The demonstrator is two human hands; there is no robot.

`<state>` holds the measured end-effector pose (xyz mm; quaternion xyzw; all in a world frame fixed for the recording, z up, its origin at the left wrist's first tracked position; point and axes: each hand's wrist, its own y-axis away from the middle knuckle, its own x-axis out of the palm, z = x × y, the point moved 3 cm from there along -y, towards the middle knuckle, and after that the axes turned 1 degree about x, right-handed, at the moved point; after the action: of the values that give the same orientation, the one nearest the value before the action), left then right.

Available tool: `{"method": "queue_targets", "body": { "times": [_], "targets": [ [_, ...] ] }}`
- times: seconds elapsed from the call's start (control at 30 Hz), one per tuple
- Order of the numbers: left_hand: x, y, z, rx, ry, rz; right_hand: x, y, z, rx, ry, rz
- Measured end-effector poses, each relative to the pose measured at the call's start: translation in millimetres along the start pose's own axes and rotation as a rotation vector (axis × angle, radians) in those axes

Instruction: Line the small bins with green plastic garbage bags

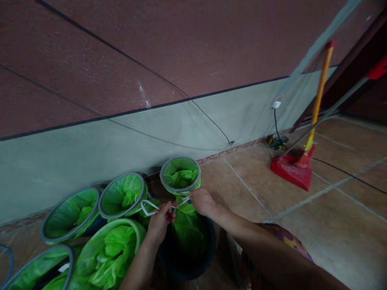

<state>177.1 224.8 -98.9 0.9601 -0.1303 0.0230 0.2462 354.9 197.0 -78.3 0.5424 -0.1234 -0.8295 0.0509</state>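
The wall (90, 169) rises beyond the dark bin (185, 272). 5 other bins (181, 190) with green linings stand left of and beyond the dark bin. A green bag (188, 229) lies partly inside it, its top drawn up toward the hands. Above that bin, the person's left hand (161, 221) and right hand (202, 201) each pinch a white cord (183, 202). The step seems to be tightening or tying; the next move calls for even tension. Dim light leaves any knot uncertain.
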Motion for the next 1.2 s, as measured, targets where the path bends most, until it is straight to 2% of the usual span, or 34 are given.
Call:
{"method": "queue_targets", "body": {
  "times": [0.07,0.17,0.27,0.33,0.4,0.47,0.57,0.63,0.8,0.9,1.0,1.1,1.2],
  "targets": [
    [8,3,0,-0.004,0.083,0.029,-5,3,5,-0.071,-0.074,-0.073],
    [13,4,-1,0.053,0.081,0.062,-14,11,16,-0.251,-0.212,-0.174],
    [15,4,-3,0.156,-0.062,0.151,-15,18,27,-0.404,-0.279,-0.147],
    [17,5,-4,0.217,-0.208,0.187,-12,20,32,-0.454,-0.331,-0.139],
    [19,6,-5,0.27,-0.321,0.194,-7,18,32,-0.394,-0.405,-0.165],
    [20,7,-6,0.317,-0.38,0.191,-1,14,29,-0.264,-0.461,-0.167],
    [20,8,-8,0.335,-0.371,0.168,7,8,25,-0.148,-0.489,-0.121],
    [18,8,-8,0.279,-0.288,0.146,9,6,24,-0.148,-0.501,-0.096],
    [10,7,-1,0.006,0.002,0.074,5,9,26,-0.19,-0.492,-0.11],
    [4,5,0,-0.038,0.084,0.01,2,14,30,-0.26,-0.523,-0.107],
    [-2,0,0,0.087,-0.038,-0.006,5,14,31,-0.255,-0.495,-0.045],
    [-3,-6,1,0.272,-0.283,0.026,8,11,26,-0.154,-0.396,0.002],
    [-2,-10,3,0.363,-0.406,0.028,8,8,22,-0.056,-0.336,0.034]
  ]
}}
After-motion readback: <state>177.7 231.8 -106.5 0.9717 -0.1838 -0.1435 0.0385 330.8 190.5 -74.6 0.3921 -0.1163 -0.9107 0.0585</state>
